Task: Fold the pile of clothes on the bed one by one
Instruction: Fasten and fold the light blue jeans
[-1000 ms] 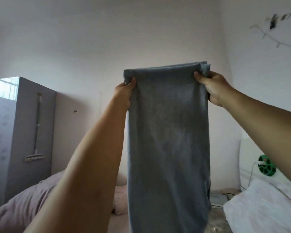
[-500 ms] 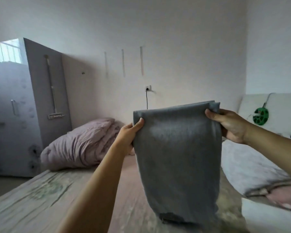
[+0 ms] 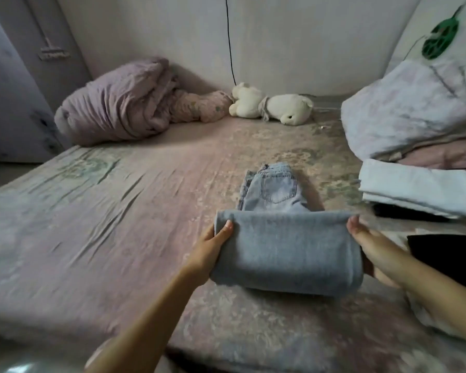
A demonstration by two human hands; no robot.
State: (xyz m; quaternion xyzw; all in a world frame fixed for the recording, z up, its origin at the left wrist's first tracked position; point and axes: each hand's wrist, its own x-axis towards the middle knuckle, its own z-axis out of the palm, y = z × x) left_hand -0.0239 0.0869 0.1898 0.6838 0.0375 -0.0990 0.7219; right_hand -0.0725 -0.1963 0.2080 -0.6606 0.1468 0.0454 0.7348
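The left hand [image 3: 211, 247] grips the left edge of a folded grey garment [image 3: 285, 251], thumb lying on top of the cloth and the fingers tucked under it. The right hand [image 3: 371, 247] holds the opposite edge the same way, its thumb on the upper corner and the rest of the hand behind the fabric. Between them the grey garment is doubled over into a thick, wide bundle, its near fold low over the bed [image 3: 97, 216]; whether it touches the sheet cannot be told.

Just beyond the bundle, partly covered by its far edge, a pair of folded light blue jeans [image 3: 273, 188] lies flat on the bed with a back pocket facing up. To the right of both, near the right hand, sits a stack of folded clothes: a white piece [image 3: 417, 191] on top of something dark. A black cloth [image 3: 452, 254] lies at the right edge, just beside the right forearm. Behind the stack rests a pale, bulky pillow or quilt [image 3: 409, 109].

At the far side of the bed, against the wall, a rolled lilac duvet [image 3: 119, 103] lies at the left, a floral pillow [image 3: 199, 106] beside it, and a cream plush bear [image 3: 272, 105] on its side. A black cable [image 3: 229, 39] hangs down the wall above the bear. A green round object [image 3: 440, 40] hangs at the upper right.
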